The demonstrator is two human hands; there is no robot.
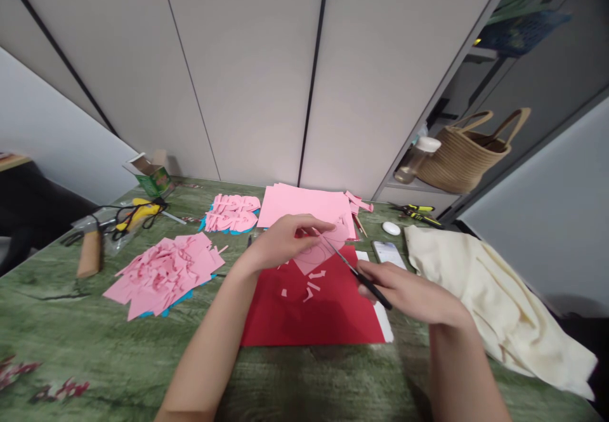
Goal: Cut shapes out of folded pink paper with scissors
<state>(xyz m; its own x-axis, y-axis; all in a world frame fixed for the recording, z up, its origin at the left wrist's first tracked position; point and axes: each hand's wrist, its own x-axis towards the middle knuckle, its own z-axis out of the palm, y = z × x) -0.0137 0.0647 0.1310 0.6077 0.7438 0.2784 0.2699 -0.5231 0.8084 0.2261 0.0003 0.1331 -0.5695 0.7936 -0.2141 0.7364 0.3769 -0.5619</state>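
Observation:
My left hand (290, 239) is closed on a pink paper piece (314, 256) with drawn curved lines, raised above a red sheet (314, 327). In my right hand (404, 287) is a pair of scissors (375, 290) with black handles, seen edge-on. Their thin metal blades point up and left to the pink paper, close to my left fingertips. Small pink paper scraps (313, 286) lie on the red sheet below. Part of the pink paper is hidden behind my left fingers.
Pink sheets (304, 206) lie behind my hands. Pink cut-outs (233, 211) and a scrap heap (166, 270) lie left, near a hammer (89, 254) and green box (155, 181). Rightward are a phone (387, 254), white case (391, 228), pliers (419, 214) and cream cloth (476, 289).

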